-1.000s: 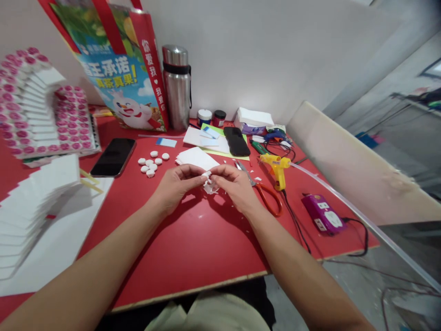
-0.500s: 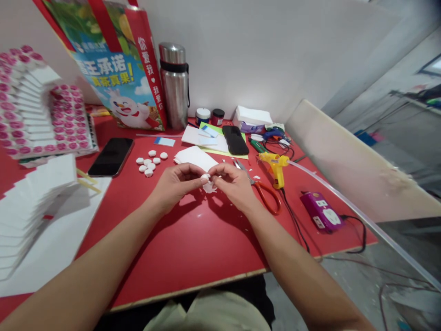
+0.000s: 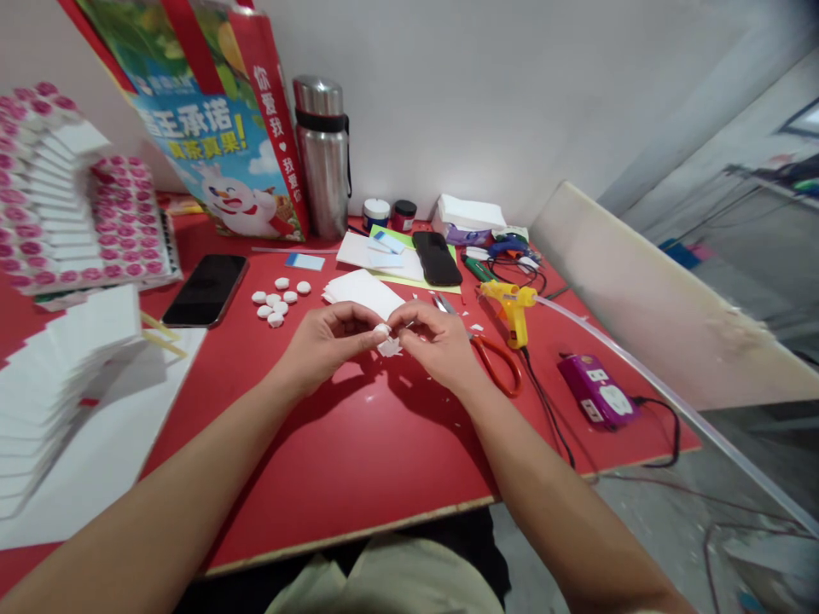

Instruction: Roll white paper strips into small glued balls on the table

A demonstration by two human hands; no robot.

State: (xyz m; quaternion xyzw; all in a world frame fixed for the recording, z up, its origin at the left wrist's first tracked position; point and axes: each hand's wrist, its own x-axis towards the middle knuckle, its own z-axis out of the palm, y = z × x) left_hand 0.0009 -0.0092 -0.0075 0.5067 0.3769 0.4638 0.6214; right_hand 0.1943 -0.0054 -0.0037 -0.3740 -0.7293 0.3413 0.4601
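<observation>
Over the middle of the red table (image 3: 358,460), my left hand (image 3: 326,339) and my right hand (image 3: 435,341) meet fingertip to fingertip. Both pinch a small white piece (image 3: 386,339), a round white bit with a scrap of white paper hanging from it. Small white scraps lie on the table just under my hands. A stack of white paper squares (image 3: 363,292) lies right behind my fingers. Several round white buttons (image 3: 278,298) sit to the left of that stack.
Orange-handled scissors (image 3: 492,362) and a yellow glue gun (image 3: 512,311) lie right of my right hand. A purple power strip (image 3: 598,392) sits further right. A black phone (image 3: 206,290), white cards (image 3: 70,358), pink-dotted sheets (image 3: 77,213), a steel flask (image 3: 323,158) and a printed bag (image 3: 217,128) fill the left and back.
My hands have stayed together at the same spot; the fingers have shifted slightly round the white piece. The view has drifted a little.
</observation>
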